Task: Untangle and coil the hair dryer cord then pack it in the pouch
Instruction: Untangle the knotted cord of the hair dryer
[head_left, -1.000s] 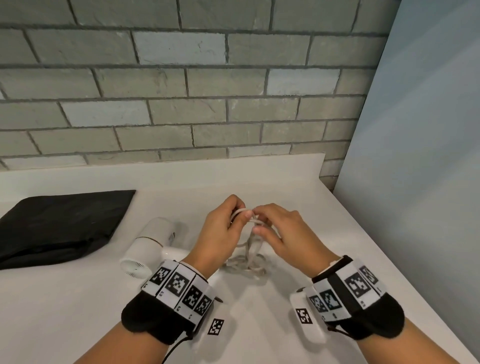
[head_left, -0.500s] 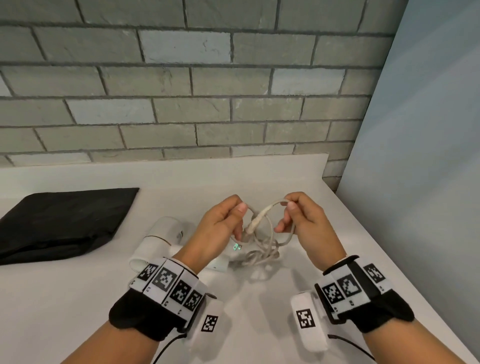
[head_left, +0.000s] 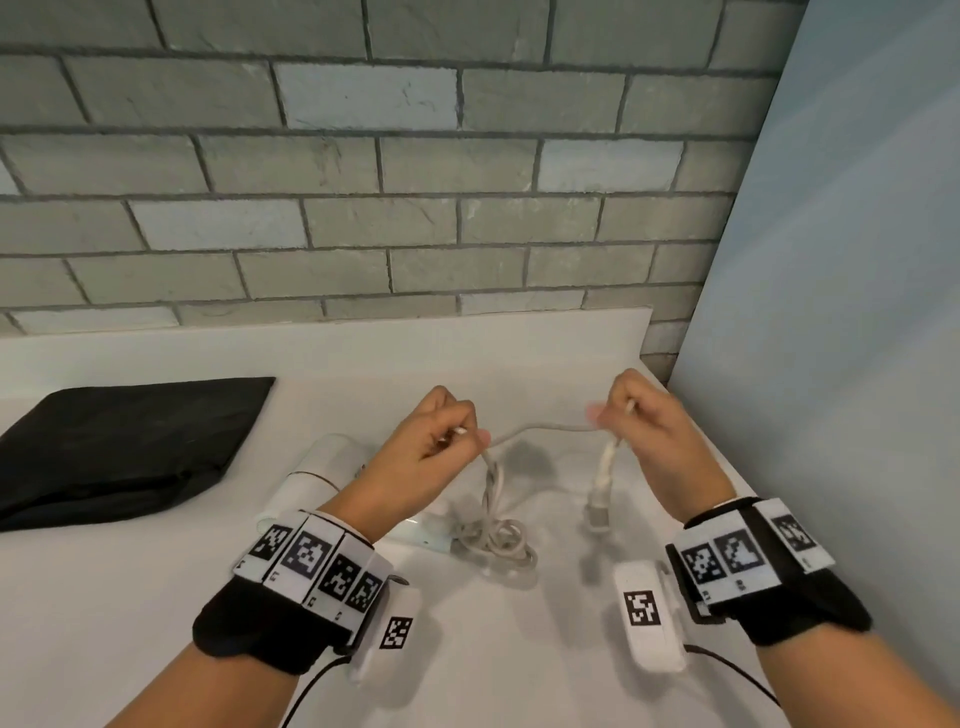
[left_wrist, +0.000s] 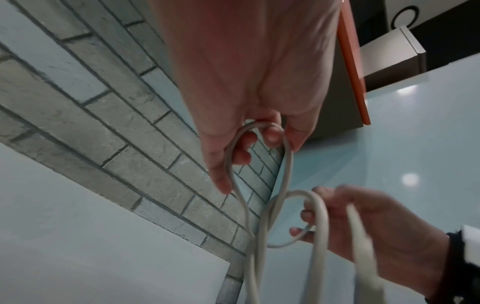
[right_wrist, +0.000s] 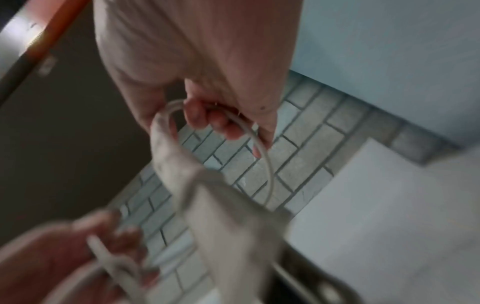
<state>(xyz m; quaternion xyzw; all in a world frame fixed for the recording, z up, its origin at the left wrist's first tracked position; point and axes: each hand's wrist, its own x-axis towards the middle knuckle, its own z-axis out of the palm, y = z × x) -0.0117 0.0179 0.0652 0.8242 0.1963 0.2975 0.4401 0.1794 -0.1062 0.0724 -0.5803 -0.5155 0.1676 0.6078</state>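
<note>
The cord (head_left: 540, 427) was pulled apart between the left hand (head_left: 415, 457) and right hand (head_left: 654, 441), both pinching it; the knot was loosened, but a tangle (head_left: 493, 543) remained.

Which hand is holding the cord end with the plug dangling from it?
The right hand. The plug hangs below it, while the left hand grips cord running down to the tangle by the hair dryer.

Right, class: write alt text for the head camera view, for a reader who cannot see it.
Two hands, left hand and right hand, pinch a thin grey cord stretched between them above a white counter. A tangle remains below, beside a white hair dryer and flat black fabric pouch.
</note>
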